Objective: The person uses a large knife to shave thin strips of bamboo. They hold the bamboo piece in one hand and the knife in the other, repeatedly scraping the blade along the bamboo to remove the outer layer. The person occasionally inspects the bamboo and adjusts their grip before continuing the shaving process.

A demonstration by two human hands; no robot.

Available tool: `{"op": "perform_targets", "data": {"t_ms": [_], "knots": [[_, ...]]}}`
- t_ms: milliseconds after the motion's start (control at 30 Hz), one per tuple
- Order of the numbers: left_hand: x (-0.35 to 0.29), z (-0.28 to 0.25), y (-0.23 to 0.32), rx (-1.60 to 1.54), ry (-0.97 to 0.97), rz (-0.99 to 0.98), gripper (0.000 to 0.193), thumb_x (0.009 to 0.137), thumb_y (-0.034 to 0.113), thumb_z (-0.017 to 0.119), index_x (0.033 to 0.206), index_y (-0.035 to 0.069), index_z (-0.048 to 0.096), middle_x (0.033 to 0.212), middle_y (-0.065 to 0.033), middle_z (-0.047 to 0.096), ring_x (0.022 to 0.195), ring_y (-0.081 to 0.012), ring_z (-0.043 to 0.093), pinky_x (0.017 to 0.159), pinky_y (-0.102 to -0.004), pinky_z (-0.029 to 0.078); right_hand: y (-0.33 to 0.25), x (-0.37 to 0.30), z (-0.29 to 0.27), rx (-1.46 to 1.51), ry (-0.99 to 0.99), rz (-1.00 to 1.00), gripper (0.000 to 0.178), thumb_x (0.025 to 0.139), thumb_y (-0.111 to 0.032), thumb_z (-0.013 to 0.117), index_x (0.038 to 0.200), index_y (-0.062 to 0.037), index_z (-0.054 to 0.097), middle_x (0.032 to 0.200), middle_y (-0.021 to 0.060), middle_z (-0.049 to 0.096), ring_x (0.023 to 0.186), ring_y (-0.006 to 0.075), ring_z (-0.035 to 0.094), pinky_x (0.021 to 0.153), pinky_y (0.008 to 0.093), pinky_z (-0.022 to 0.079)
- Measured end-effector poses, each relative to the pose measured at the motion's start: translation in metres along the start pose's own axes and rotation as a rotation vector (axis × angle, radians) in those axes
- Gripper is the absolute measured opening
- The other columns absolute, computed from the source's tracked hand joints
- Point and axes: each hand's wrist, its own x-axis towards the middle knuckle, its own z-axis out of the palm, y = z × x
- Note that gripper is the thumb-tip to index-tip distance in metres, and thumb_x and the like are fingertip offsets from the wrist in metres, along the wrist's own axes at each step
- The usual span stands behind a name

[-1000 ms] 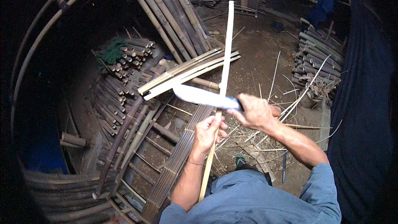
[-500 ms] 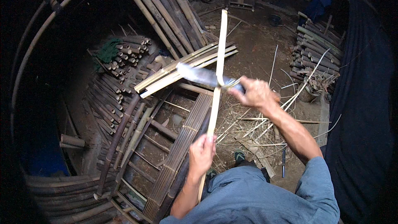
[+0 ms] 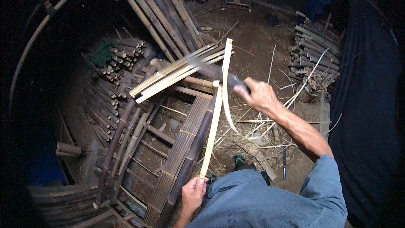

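Note:
My left hand is closed on the near end of a pale bamboo strip, which slants up and away from me. In my right hand is a long-bladed knife, its blade smeared by motion and lying across the strip's far part. A thin, pale sliver hangs from the strip on the right of the blade and curls toward the floor. The far end of the strip stands up beyond the knife. Exactly where the edge meets the bamboo is blurred.
Split bamboo pieces lie across the far end of a bamboo bench at my left. Stacked poles fill the left side; another pile stands at far right. Shavings litter the floor. A dark cloth hangs at right.
My left hand has drawn back toward me, lower in view, with the strip. A sliver now hangs free beside the strip. The knife stays near the strip's far part.

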Motion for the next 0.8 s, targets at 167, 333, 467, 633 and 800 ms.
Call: {"op": "perform_targets", "data": {"t_ms": [167,333,467,633,800], "knots": [[-0.008,-0.004,-0.006,0.076,-0.005,0.111,0.025,0.098,0.02,0.053,0.101,-0.003,0.065,0.064,0.0011,0.053,0.055,-0.0052,0.047,0.05,-0.0222,0.039,0.027,0.031,-0.026,-0.126,0.07,0.03,0.057,0.09,-0.062,0.051,0.083,-0.0053,0.058,0.063,0.0162,0.064,0.057,0.031,0.067,0.049,0.045,0.052],[-0.009,-0.007,-0.009,0.098,-0.047,0.058,0.024,0.097,0.017,0.054,0.099,-0.004,0.065,0.063,0.0012,0.053,0.055,-0.0051,0.047,0.05,-0.0224,0.039,0.013,-0.001,-0.023,-0.012,0.095,-0.092,0.05,0.093,-0.054,0.052,0.086,-0.0055,0.06,0.054,0.0083,0.057,0.048,0.0183,0.06,0.04,0.0377,0.049],[-0.012,-0.006,0.0,0.145,-0.043,0.095,0.023,0.097,0.016,0.054,0.099,-0.004,0.065,0.063,0.0008,0.054,0.055,-0.0053,0.047,0.051,-0.0227,0.039,0.025,0.004,-0.024,-0.244,0.066,-0.226,0.054,0.09,-0.059,0.054,0.089,-0.0058,0.062,0.062,0.0097,0.062,0.053,0.0216,0.064,0.043,0.0385,0.052],[-0.018,-0.01,-0.018,0.153,-0.052,0.072,0.023,0.097,0.017,0.055,0.1,-0.003,0.066,0.063,0.0004,0.055,0.056,-0.0057,0.049,0.052,-0.023,0.041,0.031,0.001,-0.032,-0.006,0.225,0.02,0.045,0.092,-0.051,0.057,0.085,-0.0064,0.063,0.052,0.0113,0.056,0.044,0.0208,0.057,0.045,0.0371,0.05],[-0.021,-0.007,-0.009,0.17,-0.054,0.079,0.02,0.096,0.015,0.056,0.1,-0.002,0.066,0.063,0.0011,0.056,0.056,-0.0056,0.049,0.052,-0.0232,0.042,0.043,-0.005,-0.028,-0.178,0.045,-0.118,0.055,0.085,-0.062,0.058,0.083,-0.0076,0.063,0.063,0.0175,0.064,0.058,0.0332,0.067,0.055,0.0463,0.054]]}}
